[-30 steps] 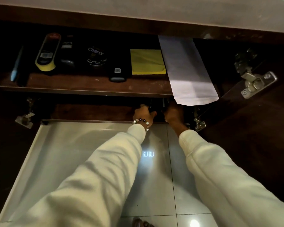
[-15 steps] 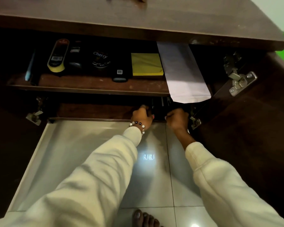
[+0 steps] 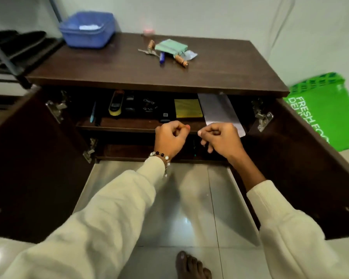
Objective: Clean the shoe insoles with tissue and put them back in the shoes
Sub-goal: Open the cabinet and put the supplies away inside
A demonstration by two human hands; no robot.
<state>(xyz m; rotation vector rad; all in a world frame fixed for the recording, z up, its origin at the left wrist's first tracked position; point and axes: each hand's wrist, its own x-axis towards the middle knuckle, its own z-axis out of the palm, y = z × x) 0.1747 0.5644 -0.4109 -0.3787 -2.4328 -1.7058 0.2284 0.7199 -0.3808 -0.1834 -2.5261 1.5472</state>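
Both your hands, left hand and right hand, hang curled and empty before the open cabinet. Shoes sit unseen, probably in the dark bay at 12 o'clock below the shelf.

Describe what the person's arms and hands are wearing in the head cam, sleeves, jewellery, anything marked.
Both arms wear long, loose cream sleeves of a soft, finely textured fabric, without visible print or logos. The left hand is bare; at its wrist sits a beaded bracelet of white pearl-like and dark beads on a thin chain with a short dangling end. The right hand is bare, with no jewellery; its sleeve ends further up the forearm. No gloves.
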